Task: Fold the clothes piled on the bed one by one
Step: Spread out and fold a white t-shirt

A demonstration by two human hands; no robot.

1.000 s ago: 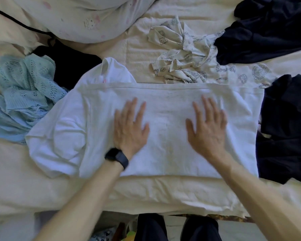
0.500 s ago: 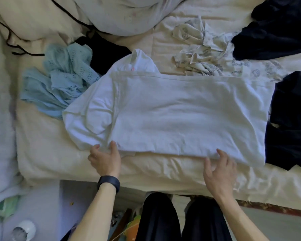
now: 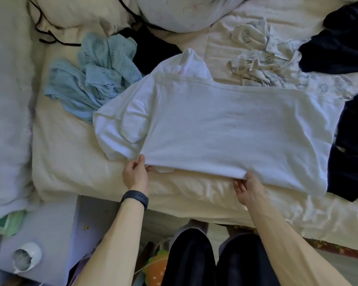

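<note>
A white T-shirt (image 3: 225, 129) lies folded lengthwise across the cream bed (image 3: 70, 162), its sleeve end to the left. My left hand (image 3: 135, 174), with a dark band on its wrist, pinches the shirt's near edge by the sleeve. My right hand (image 3: 247, 188) holds the same near edge further right, fingers tucked under the lifted cloth. Unfolded clothes lie around it: a light blue knit top (image 3: 95, 77), a patterned pale garment (image 3: 262, 58), and dark garments (image 3: 339, 46) at the far right.
A pillow (image 3: 184, 11) and a black cord (image 3: 50, 38) lie at the far side. A black garment (image 3: 153, 48) sits beside the blue top. More dark clothing (image 3: 351, 151) borders the shirt's right end. A grey bedside surface (image 3: 56, 234) holds a white round object (image 3: 26, 258).
Both hands left the top of the shirt, where they lay flat, and came back to its near edge. They now grip and lift that edge slightly.
</note>
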